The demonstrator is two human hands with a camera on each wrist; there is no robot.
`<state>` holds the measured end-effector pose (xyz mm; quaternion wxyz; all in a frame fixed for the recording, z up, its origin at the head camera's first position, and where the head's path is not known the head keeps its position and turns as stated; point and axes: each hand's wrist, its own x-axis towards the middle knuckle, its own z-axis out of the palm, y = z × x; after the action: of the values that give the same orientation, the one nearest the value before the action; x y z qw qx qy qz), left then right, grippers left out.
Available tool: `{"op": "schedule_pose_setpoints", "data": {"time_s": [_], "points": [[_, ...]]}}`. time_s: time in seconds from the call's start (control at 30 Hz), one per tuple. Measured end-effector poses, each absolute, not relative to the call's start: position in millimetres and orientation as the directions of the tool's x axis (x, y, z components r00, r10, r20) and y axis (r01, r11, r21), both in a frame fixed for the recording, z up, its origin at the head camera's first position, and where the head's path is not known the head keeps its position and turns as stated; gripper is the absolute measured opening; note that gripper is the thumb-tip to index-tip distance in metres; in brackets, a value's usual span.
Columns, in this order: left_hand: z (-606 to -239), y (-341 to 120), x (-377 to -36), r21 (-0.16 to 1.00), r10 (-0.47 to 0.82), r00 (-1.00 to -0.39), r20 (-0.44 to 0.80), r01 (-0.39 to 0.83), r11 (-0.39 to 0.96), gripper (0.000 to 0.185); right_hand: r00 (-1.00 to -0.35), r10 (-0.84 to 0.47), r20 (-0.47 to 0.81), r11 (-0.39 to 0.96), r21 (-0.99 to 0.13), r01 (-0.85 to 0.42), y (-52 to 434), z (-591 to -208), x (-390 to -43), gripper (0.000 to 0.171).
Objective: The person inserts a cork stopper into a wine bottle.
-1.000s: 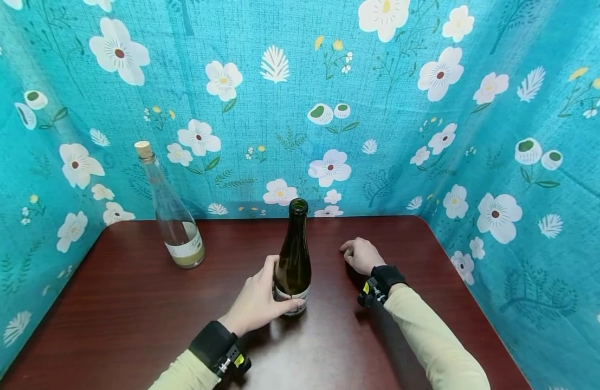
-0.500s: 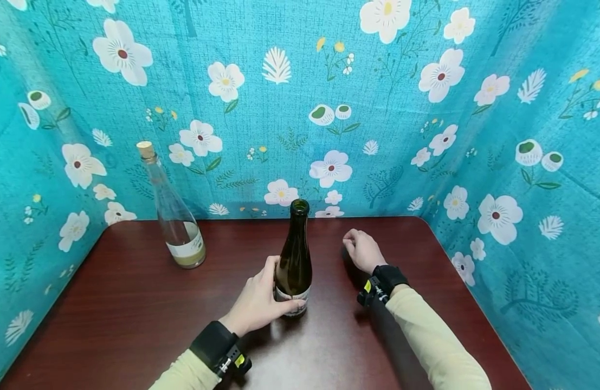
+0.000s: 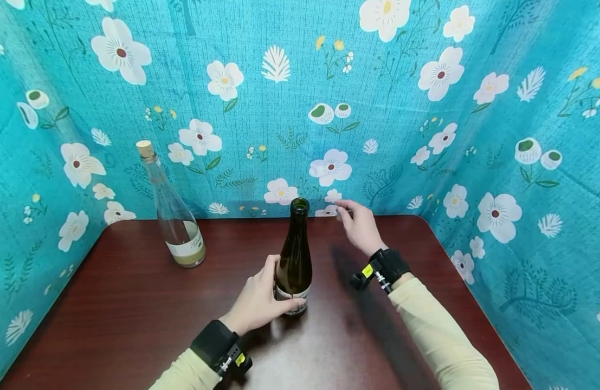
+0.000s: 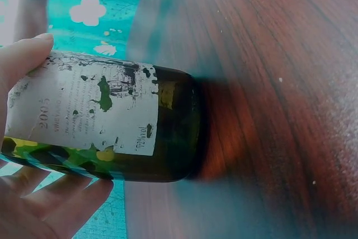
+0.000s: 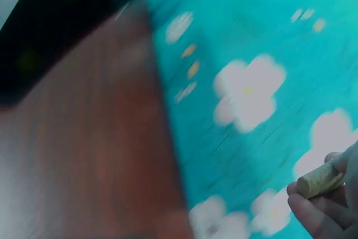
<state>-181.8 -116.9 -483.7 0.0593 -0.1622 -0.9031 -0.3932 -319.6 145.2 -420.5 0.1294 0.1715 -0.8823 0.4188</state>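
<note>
A dark green wine bottle (image 3: 297,260) stands upright near the table's middle, its mouth uncovered. My left hand (image 3: 258,303) grips it low down, thumb and fingers on opposite sides. In the left wrist view its worn white label (image 4: 84,102) shows "2005" in print. My right hand (image 3: 362,227) is raised off the table, to the right of the bottle's neck and apart from it. Seen from the right wrist, a pale cork (image 5: 320,182) is pinched between the fingers of that hand; from the head the cork is barely discernible.
At the back left of the dark red-brown table (image 3: 134,314) stands a clear glass bottle (image 3: 175,216), stopped with a cork. Blue floral cloth (image 3: 260,108) hangs behind the table and along its sides. A dark blurred shape fills the right wrist view's upper left.
My right hand has lifted from the table, rising away from its surface with the cork. The left hand keeps its grip, and the green bottle has stayed in place.
</note>
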Motion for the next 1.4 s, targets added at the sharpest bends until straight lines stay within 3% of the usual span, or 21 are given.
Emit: {"op": "schedule_pose_setpoints", "data": {"time_s": [0.27, 0.5, 0.6, 0.8, 1.4], "points": [[-483, -116, -181, 0.692, 0.246, -0.944, 0.222, 0.33, 0.643, 0.088, -0.813, -0.211, 0.542, 0.475, -0.67, -0.57, 129, -347, -297, 0.033], [-483, -117, -182, 0.691, 0.249, -0.941, 0.229, 0.337, 0.64, 0.088, -0.668, -0.236, 0.706, 0.2, -0.638, -0.744, 112, -292, -268, 0.033], [-484, -117, -182, 0.693, 0.25, -0.941, 0.228, 0.337, 0.637, 0.089, -0.625, -0.255, 0.737, 0.14, -0.612, -0.778, 107, -279, -255, 0.034], [-484, -117, -181, 0.698, 0.251, -0.94, 0.23, 0.339, 0.631, 0.089, -0.573, -0.31, 0.759, 0.107, -0.57, -0.814, 100, -272, -237, 0.037], [-484, -118, -183, 0.696, 0.263, -0.932, 0.249, 0.361, 0.621, 0.089, -0.508, -0.417, 0.754, 0.167, -0.485, -0.858, 91, -282, -224, 0.035]]}}
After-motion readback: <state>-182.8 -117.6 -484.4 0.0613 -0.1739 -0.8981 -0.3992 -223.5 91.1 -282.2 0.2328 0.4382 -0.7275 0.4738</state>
